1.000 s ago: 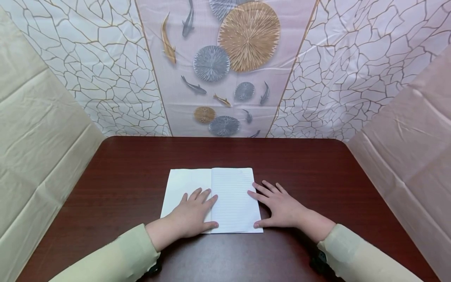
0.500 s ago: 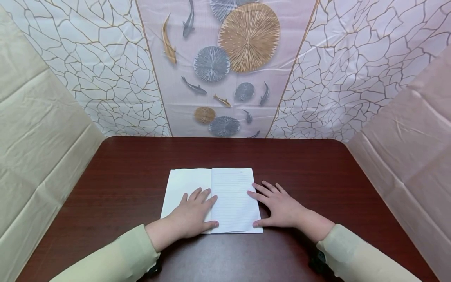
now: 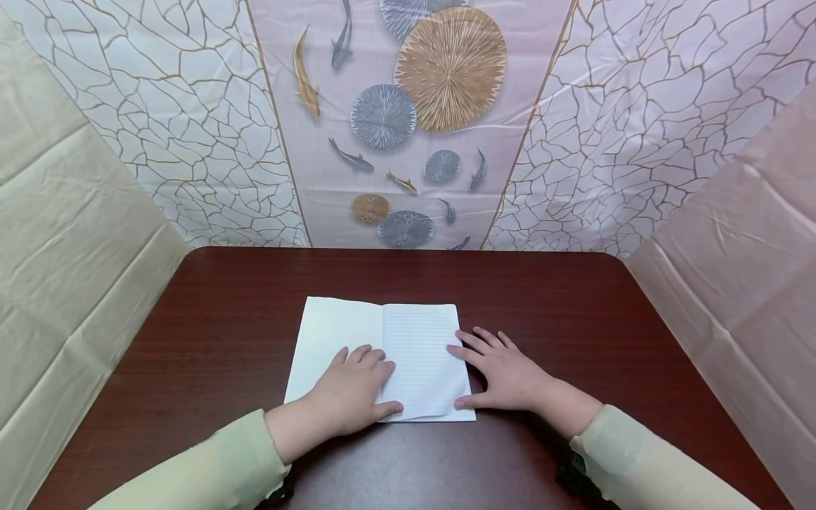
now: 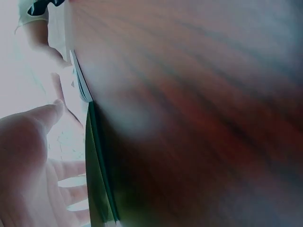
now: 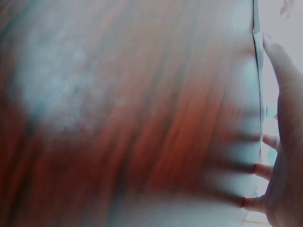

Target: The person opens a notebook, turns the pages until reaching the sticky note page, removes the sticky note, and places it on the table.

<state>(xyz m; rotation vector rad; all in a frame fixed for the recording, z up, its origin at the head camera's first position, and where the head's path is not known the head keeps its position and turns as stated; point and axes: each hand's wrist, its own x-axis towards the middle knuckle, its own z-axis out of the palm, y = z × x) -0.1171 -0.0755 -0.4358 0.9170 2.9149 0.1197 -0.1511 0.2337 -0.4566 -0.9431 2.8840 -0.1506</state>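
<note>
An open notebook point(image 3: 423, 347) lies on the dark red-brown table, with a blank left page point(image 3: 331, 326) and a lined right page. My left hand point(image 3: 347, 397) rests over the left page near the spine, fingers spread and relaxed, thumb across the lower part of the lined page. In the left wrist view the green cover point(image 4: 97, 175) tilts up from the table under that hand. My right hand point(image 3: 513, 375) is spread at the notebook's right edge, its thumb and two fingers touching the page margin and the other fingertips on the table.
The wooden table point(image 3: 210, 340) reaches back to a patterned cloth point(image 3: 395, 177) with fish and round leaf shapes. Pale cloth panels point(image 3: 83, 269) stand along both sides. A dark device point(image 3: 576, 474) is strapped under the right sleeve.
The left hand has slid slightly toward the person and right, its fingers bending a little more. The left page's far outer corner has risen and shifted outward. The right hand has hardly moved.
</note>
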